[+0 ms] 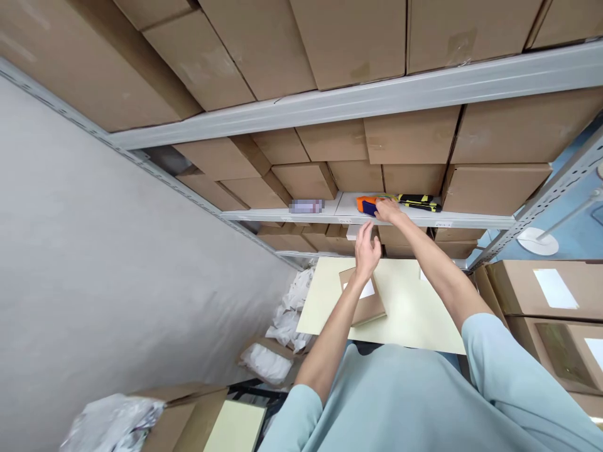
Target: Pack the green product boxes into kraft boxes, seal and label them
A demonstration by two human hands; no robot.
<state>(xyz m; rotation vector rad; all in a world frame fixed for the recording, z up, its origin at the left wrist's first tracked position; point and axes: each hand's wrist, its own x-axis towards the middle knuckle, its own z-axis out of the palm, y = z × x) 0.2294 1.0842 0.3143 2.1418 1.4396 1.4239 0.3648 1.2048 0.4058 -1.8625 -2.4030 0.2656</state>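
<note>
My right hand [387, 210] reaches to the shelf, its fingers closed over the right end of an orange and dark blue tool [366, 205]. The tool's exact kind does not show. Just right of it lie black and yellow hand tools [417, 202], partly behind my wrist. Lower and to the left, my left hand [367, 252] is raised with its fingers stretched and nothing in it. Below that hand, a flat cardboard box [370, 309] with a white label [367, 289] rests on the pale yellow table [414, 314]. My left forearm covers part of the box.
Cardboard boxes [409, 138] fill the grey metal rack [330, 108]. A blurred clear pack [306, 206] lies on the tool shelf [268, 215]. At left are a bare wall [117, 270] and crumpled white packing material [289, 314]. Larger cartons [541, 285] stand at right.
</note>
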